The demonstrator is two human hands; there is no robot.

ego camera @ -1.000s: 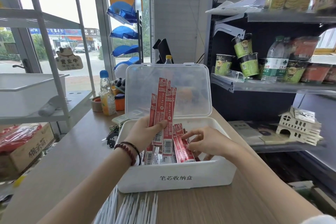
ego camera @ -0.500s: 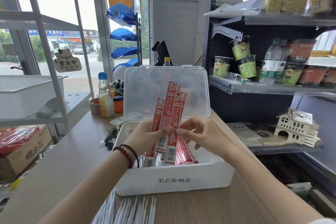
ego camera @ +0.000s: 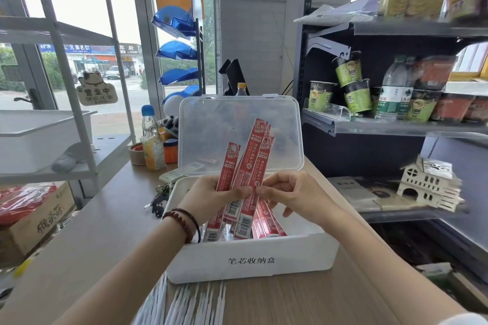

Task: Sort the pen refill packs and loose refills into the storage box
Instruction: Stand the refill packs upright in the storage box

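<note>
A white storage box (ego camera: 250, 258) stands open on the wooden counter, its clear lid (ego camera: 240, 134) upright behind. My left hand (ego camera: 214, 198) grips a fan of red refill packs (ego camera: 248, 166) upright above the box. My right hand (ego camera: 293, 192) pinches the right edge of the frontmost pack. More red packs (ego camera: 266, 221) lie inside the box. Several loose white refills (ego camera: 190, 303) lie on the counter in front of the box.
A bunch of keys (ego camera: 158, 200) and a remote lie left of the box. A drink bottle (ego camera: 151, 140) and tape roll stand at the back left. A dark shelf unit (ego camera: 396, 126) with cups and bottles rises on the right, a white rack (ego camera: 52, 124) on the left.
My right hand came up out of the box and now pinches the held packs. The fan of packs tilted to the right and rose a little.
</note>
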